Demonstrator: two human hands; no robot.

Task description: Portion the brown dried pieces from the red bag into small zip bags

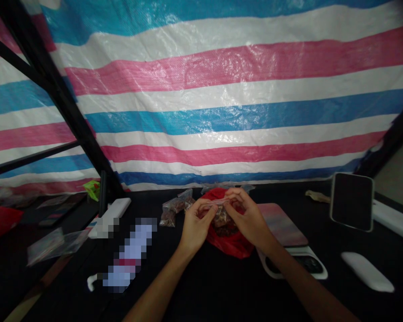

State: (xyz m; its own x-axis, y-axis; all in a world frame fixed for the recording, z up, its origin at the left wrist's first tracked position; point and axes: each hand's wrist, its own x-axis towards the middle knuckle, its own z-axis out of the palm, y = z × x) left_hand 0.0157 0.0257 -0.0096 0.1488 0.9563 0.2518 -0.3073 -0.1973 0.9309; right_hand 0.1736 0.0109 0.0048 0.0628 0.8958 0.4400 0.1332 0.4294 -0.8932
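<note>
Between my two hands is a small clear zip bag [222, 218] with brown bits in its lower part. My left hand [199, 222] pinches the bag's top edge on one side, and my right hand [244, 214] pinches it on the other. Directly beneath lies an open red plastic bag [237, 248] with dark brown pieces inside. Several filled zip bags [168, 217] are grouped left of my left hand. Close to my right forearm stands a kitchen scale [282, 226] with a pinkish reflective plate.
Flat clear bags [226, 185] lie at the table's back edge. On the right are a device with a dark screen [352, 201] and a white oblong object [367, 272]. A white box [114, 212] and a blurred-out item [130, 255] are left. Behind hangs a striped tarp [221, 112].
</note>
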